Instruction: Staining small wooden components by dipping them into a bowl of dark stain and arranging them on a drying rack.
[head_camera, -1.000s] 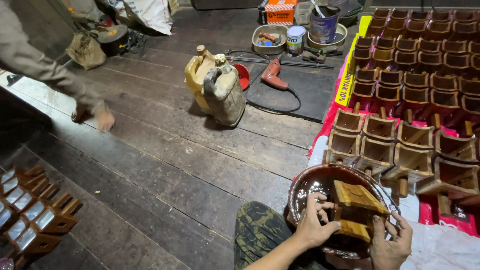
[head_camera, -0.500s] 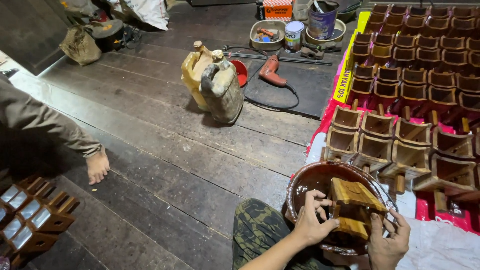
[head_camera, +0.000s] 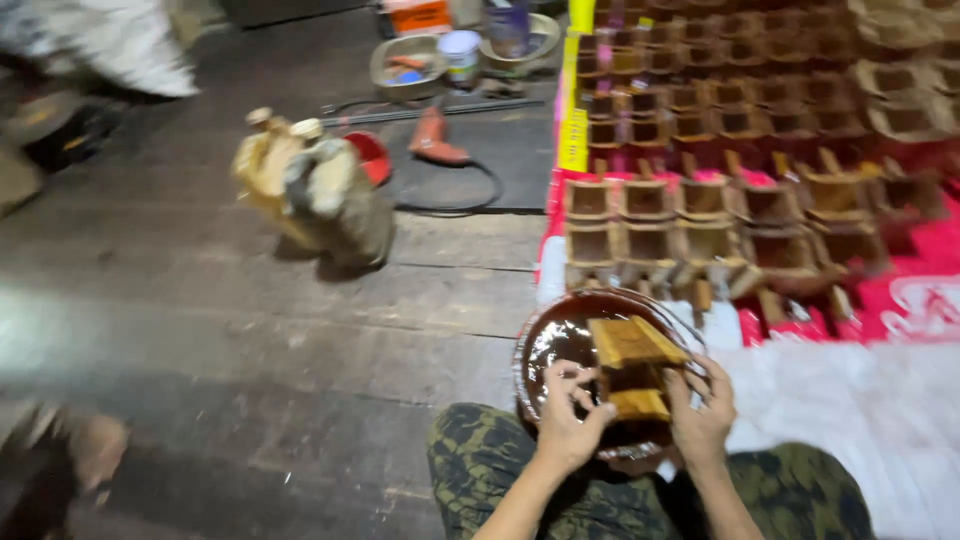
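You held a small yellow-brown wooden box piece (head_camera: 632, 368) with both hands over a round dark-brown bowl of glossy brown liquid (head_camera: 548, 340), which sat on the dark plank floor (head_camera: 250, 330) at its near edge, just in front of your camouflage-patterned trouser knees (head_camera: 480, 460). Your left hand (head_camera: 568, 425) was closed on the left side of the wooden piece, thumb pressed to its lower edge and fingers curled against its side. Your right hand (head_camera: 700, 415) gripped the right side, fingers wrapped around it. The piece sat tilted, its flat top slanting toward the far rim of the bowl, and its lower part looked wet and darker.

Just beyond the bowl, rows of similar open wooden boxes (head_camera: 700, 200) stood on a pink and red printed sheet (head_camera: 900, 290) that ran to the far right corner of the floor. A white cloth (head_camera: 860, 400) lay beside your right knee, touching the sheet. Toward the middle of the floor, well apart from the bowl, stood two stained yellowish plastic jugs (head_camera: 310, 190), touching each other. Behind them lay a red power drill with a black cord (head_camera: 435, 140), and near the far edge a paint tin (head_camera: 462, 55) and a shallow metal tray of small tools (head_camera: 405, 65). The view was blurred, so finer detail could not be told.
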